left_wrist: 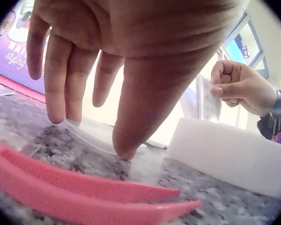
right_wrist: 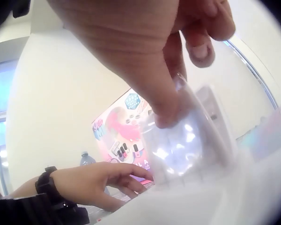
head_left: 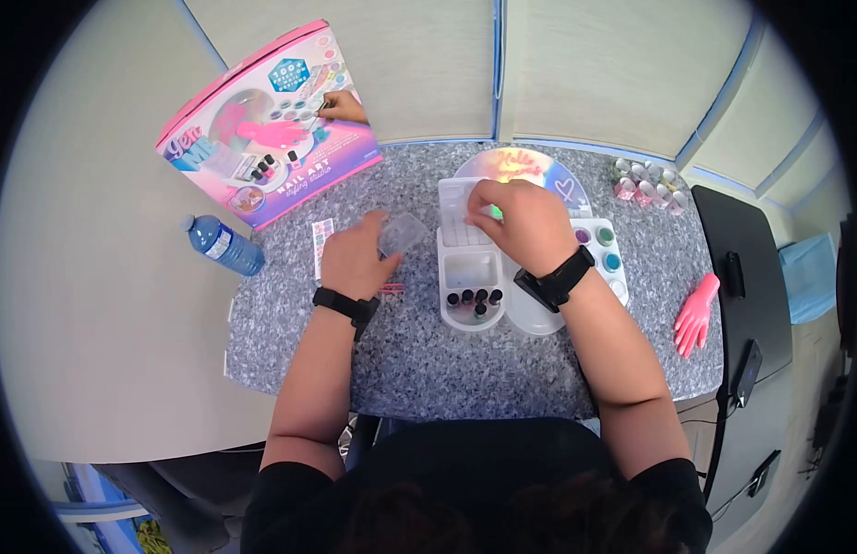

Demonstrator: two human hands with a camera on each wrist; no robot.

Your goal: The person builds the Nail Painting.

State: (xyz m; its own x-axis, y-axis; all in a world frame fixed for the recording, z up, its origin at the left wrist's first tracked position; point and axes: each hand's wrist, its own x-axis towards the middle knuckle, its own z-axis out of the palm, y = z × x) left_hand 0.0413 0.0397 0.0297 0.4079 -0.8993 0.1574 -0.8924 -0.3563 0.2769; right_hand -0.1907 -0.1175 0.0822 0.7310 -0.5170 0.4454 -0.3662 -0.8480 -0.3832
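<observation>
My left hand point(head_left: 353, 254) reaches over the stone-patterned table, fingers pointing down and fairly straight, thumb and fingertips at the edge of a clear plastic tray point(head_left: 404, 234). Pink tweezers point(left_wrist: 84, 190) lie just under that wrist. My right hand point(head_left: 525, 222) is above the white nail art station point(head_left: 443, 268). Between thumb and fingers it pinches a shiny, see-through plastic packet point(right_wrist: 178, 147), best seen in the right wrist view. The packet hangs close to the station's upright compartment lid point(head_left: 454, 201); its contents are blurred.
Small nail polish bottles point(head_left: 475, 300) and colored pots point(head_left: 606, 237) sit in the station. A nail art box point(head_left: 271, 129), water bottle point(head_left: 225, 245) and sticker sheet point(head_left: 321, 242) are on the left. At right are a pink model hand point(head_left: 696, 316) and several small jars point(head_left: 648, 187).
</observation>
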